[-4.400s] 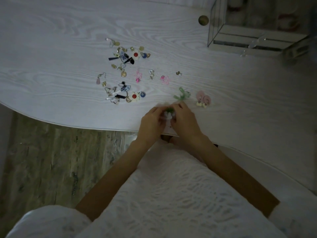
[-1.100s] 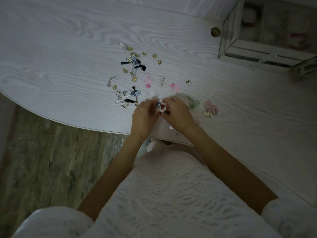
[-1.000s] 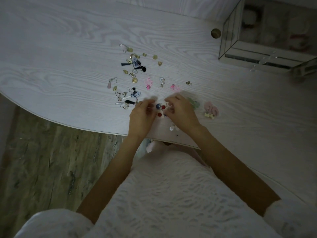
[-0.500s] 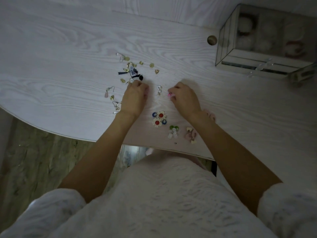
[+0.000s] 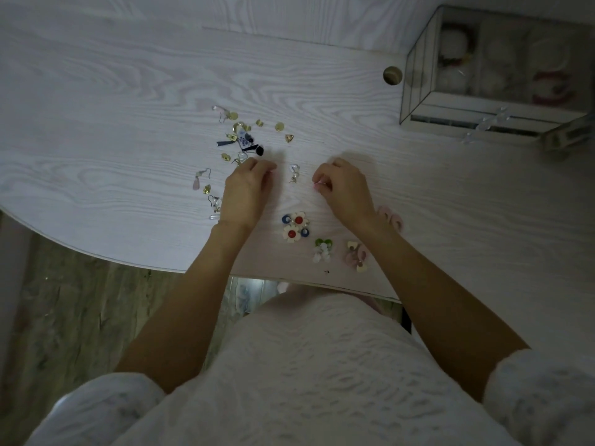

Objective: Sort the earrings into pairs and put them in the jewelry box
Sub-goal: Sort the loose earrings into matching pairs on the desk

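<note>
**Both hands down among the loose earrings**

We read no brand, label or writing anywhere.

Our left hand (image 5: pixel 246 191) lies knuckles-up on the white table (image 5: pixel 112 91), fingers curled toward 12 o'clock at the lower edge of the scattered earrings (image 5: pixel 240 140); whether it pinches anything we cannot tell. Our right hand (image 5: pixel 344 188) sits at 3 o'clock from it, fingers bent in, pinching a small pink earring (image 5: pixel 317 185) at its fingertips. Between the two hands lies one small silver earring (image 5: pixel 294 173).

At 6 o'clock from the hands we count three sorted pairs: two white flower earrings with red centres (image 5: pixel 295 226), two green-and-white ones (image 5: pixel 323 249), two pale pink ones (image 5: pixel 356 255). More pink pieces (image 5: pixel 391 217) peek out beside the right wrist.

The one glass jewelry box (image 5: pixel 492 75) stands at 2 o'clock, well apart from the hands.
</note>
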`<action>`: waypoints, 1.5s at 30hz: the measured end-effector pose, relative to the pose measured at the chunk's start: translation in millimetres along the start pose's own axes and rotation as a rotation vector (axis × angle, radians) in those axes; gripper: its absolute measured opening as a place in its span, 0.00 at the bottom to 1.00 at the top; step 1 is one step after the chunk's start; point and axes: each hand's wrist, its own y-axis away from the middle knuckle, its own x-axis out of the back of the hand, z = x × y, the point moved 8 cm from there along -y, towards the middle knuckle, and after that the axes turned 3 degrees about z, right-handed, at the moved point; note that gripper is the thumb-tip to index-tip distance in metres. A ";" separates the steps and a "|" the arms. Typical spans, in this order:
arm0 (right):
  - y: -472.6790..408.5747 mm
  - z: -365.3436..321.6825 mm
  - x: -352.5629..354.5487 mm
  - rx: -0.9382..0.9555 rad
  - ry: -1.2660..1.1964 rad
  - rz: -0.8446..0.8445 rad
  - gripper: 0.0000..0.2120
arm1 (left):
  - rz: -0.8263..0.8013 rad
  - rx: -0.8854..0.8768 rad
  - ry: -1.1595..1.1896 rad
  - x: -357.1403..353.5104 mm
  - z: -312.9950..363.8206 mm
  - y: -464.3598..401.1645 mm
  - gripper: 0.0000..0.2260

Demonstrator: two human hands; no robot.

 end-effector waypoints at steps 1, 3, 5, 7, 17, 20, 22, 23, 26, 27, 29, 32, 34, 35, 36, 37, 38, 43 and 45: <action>1.1 3.6 5.0 -0.030 -0.053 0.022 0.03 | 0.039 0.029 0.060 4.8 5.0 0.4 0.08; 5.0 15.5 16.8 -0.096 -0.154 0.077 0.02 | 0.086 0.066 0.179 8.1 24.7 2.5 0.07; 11.0 33.2 31.3 -0.172 -0.204 0.131 0.02 | 0.048 0.054 0.288 -3.3 54.5 3.1 0.06; 18.5 53.7 48.5 -0.248 -0.202 0.184 0.02 | -0.032 0.006 0.360 -27.0 87.2 0.7 0.06; 69.6 130.1 94.8 -0.463 -0.101 0.263 0.02 | -0.319 -0.134 0.282 -112.5 158.3 -3.0 0.05; 96.4 144.5 97.4 -0.525 -0.120 0.272 0.03 | -0.366 -0.184 0.312 -123.1 181.8 14.5 0.05; 116.7 152.8 95.3 -0.583 -0.122 0.273 0.05 | -0.404 -0.209 0.324 -129.4 193.5 33.8 0.05; 125.2 155.4 93.9 -0.599 -0.121 0.272 0.05 | -0.412 -0.218 0.321 -130.2 196.1 42.9 0.05; 148.8 160.7 86.3 -0.617 -0.112 0.225 0.06 | -0.446 -0.241 0.267 -132.5 197.4 70.7 0.05; 155.1 161.2 81.9 -0.614 -0.107 0.195 0.06 | -0.470 -0.240 0.249 -134.2 196.2 79.3 0.05; 161.8 158.9 76.2 -0.598 -0.111 0.174 0.05 | -0.502 -0.225 0.209 -136.0 190.8 88.5 0.06; 167.6 151.9 79.5 -0.566 -0.089 0.222 0.06 | -0.552 -0.184 0.156 -136.8 183.9 93.4 0.12; 170.6 144.5 81.4 -0.525 -0.060 0.234 0.08 | -0.570 -0.159 0.117 -137.5 181.1 96.1 0.14; 171.7 140.3 81.4 -0.508 -0.052 0.228 0.10 | -0.571 -0.143 0.109 -138.2 180.0 97.6 0.15; 172.7 136.3 80.5 -0.493 -0.044 0.215 0.12 | -0.570 -0.119 0.104 -139.1 178.8 99.2 0.15; 173.0 132.7 78.6 -0.483 -0.035 0.198 0.13 | -0.566 -0.094 0.105 -140.2 177.1 100.1 0.15; 173.7 129.6 76.5 -0.478 -0.028 0.183 0.13 | -0.566 -0.071 0.108 -141.4 176.0 101.5 0.15; 173.5 119.9 65.8 -0.463 -0.034 0.137 0.13 | -0.572 -0.046 0.053 -141.4 170.7 108.9 0.13; 173.2 117.8 60.2 -0.461 -0.033 0.122 0.13 | -0.548 -0.052 0.062 -138.6 168.9 111.9 0.12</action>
